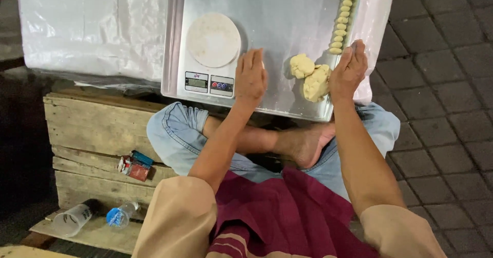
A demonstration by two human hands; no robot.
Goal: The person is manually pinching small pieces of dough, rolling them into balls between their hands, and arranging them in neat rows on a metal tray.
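Note:
My left hand (250, 76) lies flat, fingers together, on a large metal tray (287, 16), just right of a white kitchen scale (211, 52) with a round pan. Whether a piece of dough sits under that palm is hidden. My right hand (349, 68) rests near the tray's right edge with its fingers extended, beside two pale yellow dough lumps (310, 76). A row of several small rolled dough pieces (343, 16) runs along the tray's right side, its near end just above my right hand. The tray sits over my crossed legs in blue jeans (177, 132).
White plastic sheeting (92, 26) covers the surface left of the tray. A wooden pallet (87, 129) at the left holds a small red and blue packet (134, 165), a clear plastic cup (72, 219) and a tipped plastic bottle (120, 216). Paving stones (441, 109) lie to the right.

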